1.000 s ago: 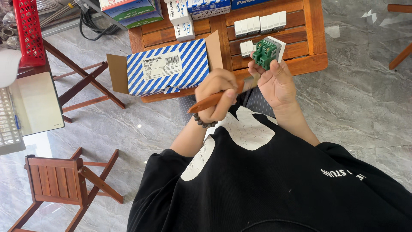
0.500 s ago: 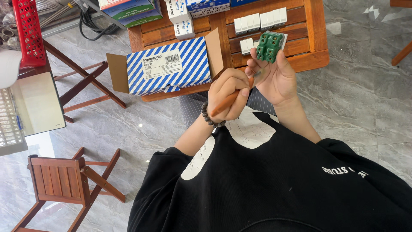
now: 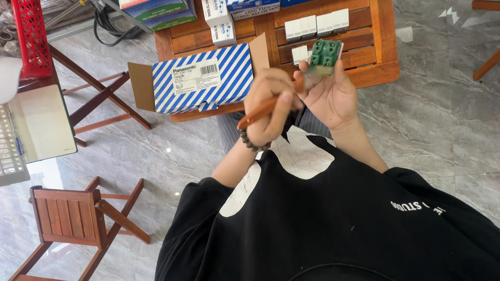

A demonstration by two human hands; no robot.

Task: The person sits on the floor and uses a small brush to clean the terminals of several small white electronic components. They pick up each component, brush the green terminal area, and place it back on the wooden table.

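Left hand (image 3: 268, 101) grips the screwdriver (image 3: 260, 111), right hand (image 3: 330, 93) holds the green switch (image 3: 324, 53); tip needs seating on a screw.

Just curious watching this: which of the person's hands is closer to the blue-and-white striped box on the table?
The left. The left hand, gripping an orange-handled tool, sits just right of the striped box. The right hand, holding a green part, is farther away.

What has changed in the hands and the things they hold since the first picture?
The right hand has lifted the green switch module toward the wooden table. The left hand followed, its orange-handled screwdriver now steeper. Both grips, the striped box and white switches are unchanged.
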